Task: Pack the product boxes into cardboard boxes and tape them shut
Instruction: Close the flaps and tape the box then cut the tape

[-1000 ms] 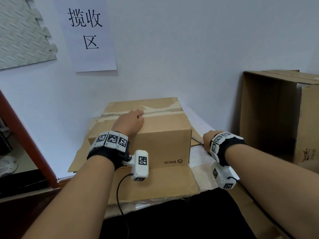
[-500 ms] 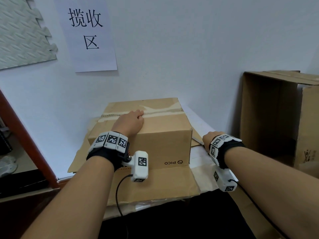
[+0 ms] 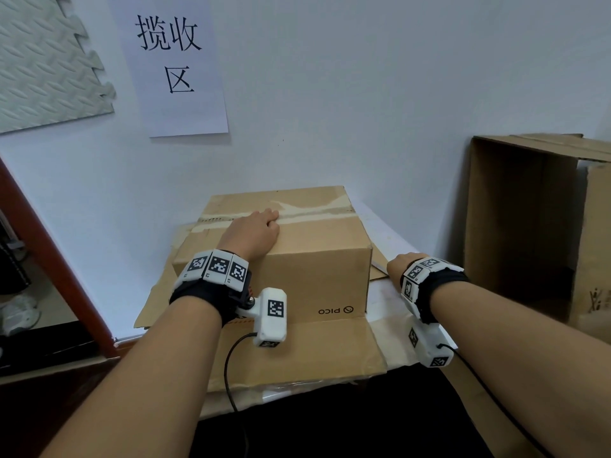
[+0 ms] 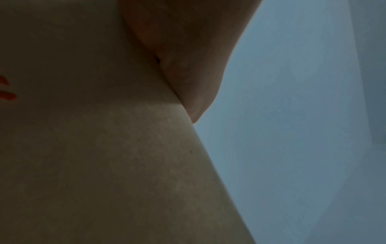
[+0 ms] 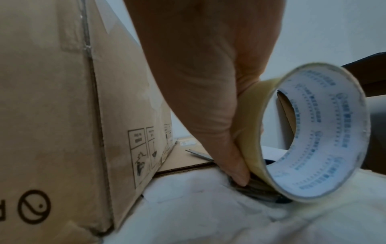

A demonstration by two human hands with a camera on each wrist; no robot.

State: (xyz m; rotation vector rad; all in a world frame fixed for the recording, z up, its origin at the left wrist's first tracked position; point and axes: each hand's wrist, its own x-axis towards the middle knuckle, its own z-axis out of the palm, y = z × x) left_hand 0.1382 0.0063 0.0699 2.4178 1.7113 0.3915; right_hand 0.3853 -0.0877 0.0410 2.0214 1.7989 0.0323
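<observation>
While your left hand (image 3: 254,233) is lying flat on the taped cardboard box (image 3: 310,259) at the table's (image 3: 393,300) back edge, fingers relaxed, your right hand (image 5: 200,92) is working beside the box's right side. Its fingers are gripping a tape roll (image 5: 313,137) down on the tabletop.

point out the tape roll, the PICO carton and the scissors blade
tape roll (image 5: 325,132), right wrist view, printed inner core.
PICO carton (image 3: 317,276), head view, front wall above the logo.
scissors blade (image 5: 198,154), right wrist view, metal blade on the flat cardboard beside the right hand (image 5: 208,82).
</observation>
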